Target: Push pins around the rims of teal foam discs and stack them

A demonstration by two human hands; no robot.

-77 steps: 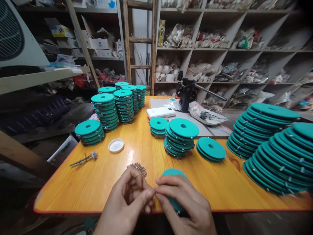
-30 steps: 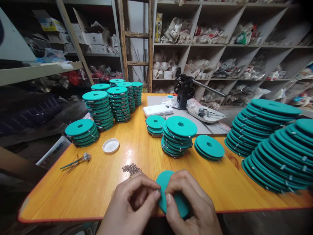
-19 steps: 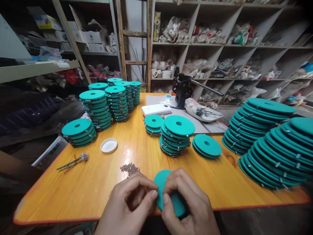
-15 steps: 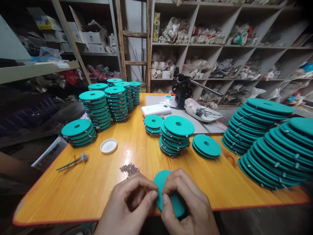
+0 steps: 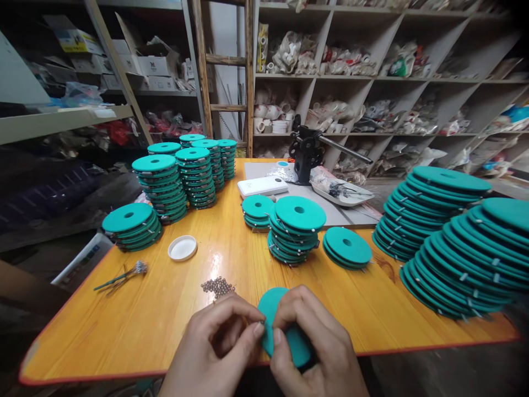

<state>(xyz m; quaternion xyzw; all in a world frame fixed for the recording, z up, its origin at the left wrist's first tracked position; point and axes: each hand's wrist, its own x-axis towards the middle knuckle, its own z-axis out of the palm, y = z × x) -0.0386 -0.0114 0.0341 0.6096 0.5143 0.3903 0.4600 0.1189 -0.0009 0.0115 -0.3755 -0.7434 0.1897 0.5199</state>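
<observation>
A teal foam disc (image 5: 275,303) lies at the table's front edge, partly covered by my right hand (image 5: 312,336). That hand is closed over the disc, thumb and forefinger pressed together; whatever is in the pinch is too fine to make out. Just left of the disc, my left hand (image 5: 225,342) pinches a small dark bead (image 5: 262,322) between thumb and forefinger. Its other fingers curl underneath. Beyond the left hand sits a loose pile of small brown beads (image 5: 218,286) on the wooden table (image 5: 136,325).
Stacked teal discs (image 5: 154,162) stand at the left, with more stacks (image 5: 300,212) in the middle and tall ones (image 5: 450,179) at the right. A white lid (image 5: 182,248), a wire bundle (image 5: 124,275), a white box-like device (image 5: 263,186), a black hand press (image 5: 305,154) and a tray (image 5: 347,196) lie around.
The whole view has shifted very slightly. Both hands keep the same pinched pose by the disc.
</observation>
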